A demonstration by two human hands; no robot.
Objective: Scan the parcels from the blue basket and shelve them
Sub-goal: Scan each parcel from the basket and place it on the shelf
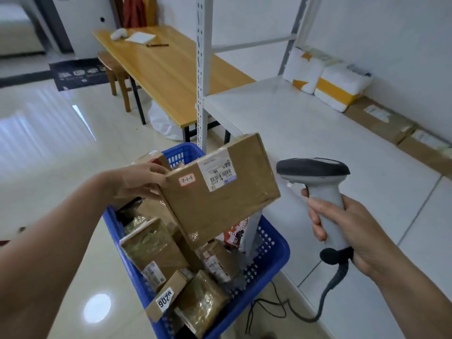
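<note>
Cardboard parcel (220,189) gripped in my left hand (137,184) at frame centre, right hand (347,228) clasping the scanner (320,192); scanning step, next aim at the barcode label (217,171).

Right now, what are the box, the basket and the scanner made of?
The box looks like matte brown cardboard, creased and dented at its edges. The basket looks like glossy blue plastic, its wall moulded with holes. The scanner seems smooth grey plastic.
</note>
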